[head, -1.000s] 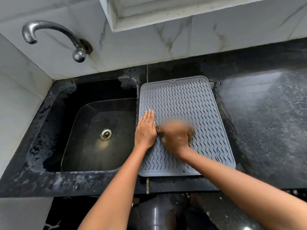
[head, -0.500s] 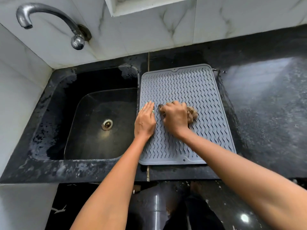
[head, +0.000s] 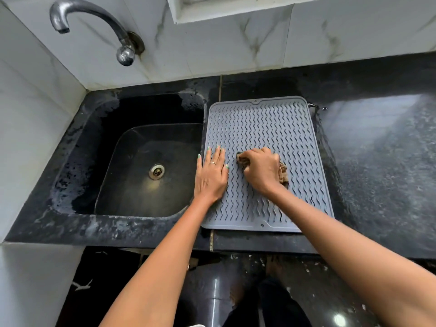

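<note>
A grey ribbed drying mat [head: 271, 128] lies flat on the black counter, right beside the sink. My left hand [head: 211, 174] presses flat on the mat's left edge, fingers straight, a ring on one finger. My right hand [head: 260, 169] grips a crumpled brown cloth [head: 283, 174] against the middle of the mat. Most of the cloth is hidden under the fist; bits stick out at both sides.
The black sink [head: 146, 166] with a metal drain [head: 157, 171] sits left of the mat. A chrome tap [head: 94, 24] juts from the tiled wall above it. Wet black countertop [head: 377, 149] stretches to the right. The counter's front edge runs just below the mat.
My right hand rubbed the cloth across the mat, shifting a little toward the far side and right from its blurred earlier spot. My left hand stayed pressed on the left edge.
</note>
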Tool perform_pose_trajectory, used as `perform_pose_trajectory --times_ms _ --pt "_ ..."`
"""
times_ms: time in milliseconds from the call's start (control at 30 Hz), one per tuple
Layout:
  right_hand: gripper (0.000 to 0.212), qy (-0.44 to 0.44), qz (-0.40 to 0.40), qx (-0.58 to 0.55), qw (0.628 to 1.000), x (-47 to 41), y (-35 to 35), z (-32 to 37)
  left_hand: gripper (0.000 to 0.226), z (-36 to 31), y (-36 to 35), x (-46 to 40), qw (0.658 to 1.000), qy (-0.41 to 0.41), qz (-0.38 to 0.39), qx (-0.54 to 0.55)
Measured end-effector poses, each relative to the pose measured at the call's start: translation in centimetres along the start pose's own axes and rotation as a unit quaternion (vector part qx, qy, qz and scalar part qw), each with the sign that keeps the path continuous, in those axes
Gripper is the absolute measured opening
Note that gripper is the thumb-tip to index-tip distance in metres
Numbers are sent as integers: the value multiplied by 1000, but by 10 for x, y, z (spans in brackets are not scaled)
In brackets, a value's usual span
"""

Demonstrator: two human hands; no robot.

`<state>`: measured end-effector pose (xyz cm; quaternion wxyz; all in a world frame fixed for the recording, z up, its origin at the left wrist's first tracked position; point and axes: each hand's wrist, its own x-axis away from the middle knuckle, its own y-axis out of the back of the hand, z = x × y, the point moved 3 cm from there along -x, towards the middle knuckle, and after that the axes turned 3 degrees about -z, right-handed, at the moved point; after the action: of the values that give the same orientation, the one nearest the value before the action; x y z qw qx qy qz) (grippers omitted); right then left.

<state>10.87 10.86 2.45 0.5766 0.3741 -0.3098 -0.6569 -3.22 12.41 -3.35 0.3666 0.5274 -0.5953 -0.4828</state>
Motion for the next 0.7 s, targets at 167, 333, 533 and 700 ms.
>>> perform_pose_trajectory --times_ms 167,333,533,700 --pt "19 108 -17 5 994 79 5 1 54 1 -3 6 999 3 6 -43" --pt "17 92 74 -24 993 104 15 4 55 -1 -2 7 999 2 4 -51" --pt "25 39 1 43 998 71 15 0 53 -9 5 14 997 -37 -41 -57" --pt "22 142 -5 74 987 132 12 -1 51 -9 7 14 996 -36 -63 -48"
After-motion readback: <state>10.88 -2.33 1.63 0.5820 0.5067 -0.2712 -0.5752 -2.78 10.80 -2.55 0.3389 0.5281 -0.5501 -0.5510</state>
